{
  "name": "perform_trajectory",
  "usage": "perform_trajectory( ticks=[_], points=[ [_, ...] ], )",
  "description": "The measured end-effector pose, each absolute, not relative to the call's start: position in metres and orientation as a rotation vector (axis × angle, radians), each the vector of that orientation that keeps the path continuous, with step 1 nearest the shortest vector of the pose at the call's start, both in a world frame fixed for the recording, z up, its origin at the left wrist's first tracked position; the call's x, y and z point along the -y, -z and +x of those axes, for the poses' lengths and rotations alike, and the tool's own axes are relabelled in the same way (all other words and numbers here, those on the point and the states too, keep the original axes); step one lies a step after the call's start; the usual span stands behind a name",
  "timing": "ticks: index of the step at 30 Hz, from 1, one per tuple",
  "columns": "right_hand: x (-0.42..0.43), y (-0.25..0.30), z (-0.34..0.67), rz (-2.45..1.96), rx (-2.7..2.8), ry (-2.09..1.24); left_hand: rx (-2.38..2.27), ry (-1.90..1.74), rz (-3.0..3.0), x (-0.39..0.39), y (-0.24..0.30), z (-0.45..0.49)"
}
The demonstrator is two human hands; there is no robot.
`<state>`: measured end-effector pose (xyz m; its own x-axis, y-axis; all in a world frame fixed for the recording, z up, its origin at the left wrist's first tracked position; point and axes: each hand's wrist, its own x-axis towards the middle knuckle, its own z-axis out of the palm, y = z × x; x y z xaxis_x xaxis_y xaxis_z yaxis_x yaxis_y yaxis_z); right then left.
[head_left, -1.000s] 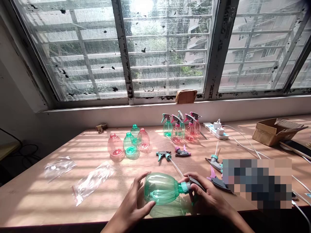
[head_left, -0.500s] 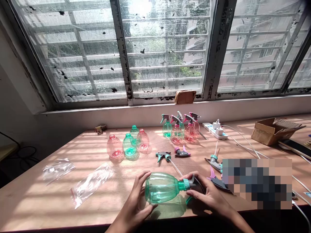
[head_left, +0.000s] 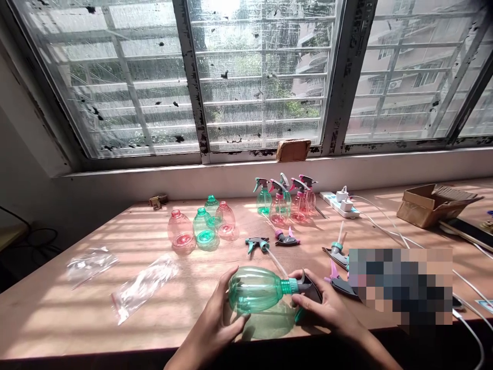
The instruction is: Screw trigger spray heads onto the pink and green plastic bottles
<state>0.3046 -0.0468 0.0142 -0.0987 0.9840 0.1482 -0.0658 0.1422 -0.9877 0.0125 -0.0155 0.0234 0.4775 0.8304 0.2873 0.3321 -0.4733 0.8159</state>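
Observation:
A clear green spray bottle (head_left: 256, 290) lies on its side between my hands, over the near part of the table. My left hand (head_left: 221, 308) is wrapped round its base. At the neck, my right hand (head_left: 323, 300) grips the dark grey spray head with its teal collar (head_left: 294, 285); the collar sits against the bottle's threaded neck. Just beyond lie a loose teal-and-grey spray head (head_left: 258, 244) with its tube and a pink-and-grey one (head_left: 287, 237). More loose spray heads, one teal-collared (head_left: 337, 252) and one pink-triggered (head_left: 341, 282), rest right of my right hand.
Open pink and green bottles (head_left: 180, 228) stand at the back left. Several assembled spray bottles (head_left: 279, 208) are grouped near the wall. Plastic bags (head_left: 144, 288) lie left. A power strip (head_left: 341, 204), cables and a cardboard box (head_left: 423, 208) occupy the right; a blurred patch hides things there.
The view has shifted slightly. My left hand has turned a little round the bottle's base, while my right hand keeps its hold on the spray head.

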Motion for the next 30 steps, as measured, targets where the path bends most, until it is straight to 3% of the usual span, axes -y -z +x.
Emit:
perform_trajectory(
  ticks=[17, 30],
  points=[
    [0.0466, -0.0082, 0.306, -1.05, 1.31, -1.262, -0.975, -0.888, 1.762, 0.01, -0.0159, 0.0055],
    [0.0455, -0.0144, 0.3081, -1.056, 1.356, -1.268, -0.9, -0.913, 1.949, 0.015, -0.0188, 0.0032]
  ],
)
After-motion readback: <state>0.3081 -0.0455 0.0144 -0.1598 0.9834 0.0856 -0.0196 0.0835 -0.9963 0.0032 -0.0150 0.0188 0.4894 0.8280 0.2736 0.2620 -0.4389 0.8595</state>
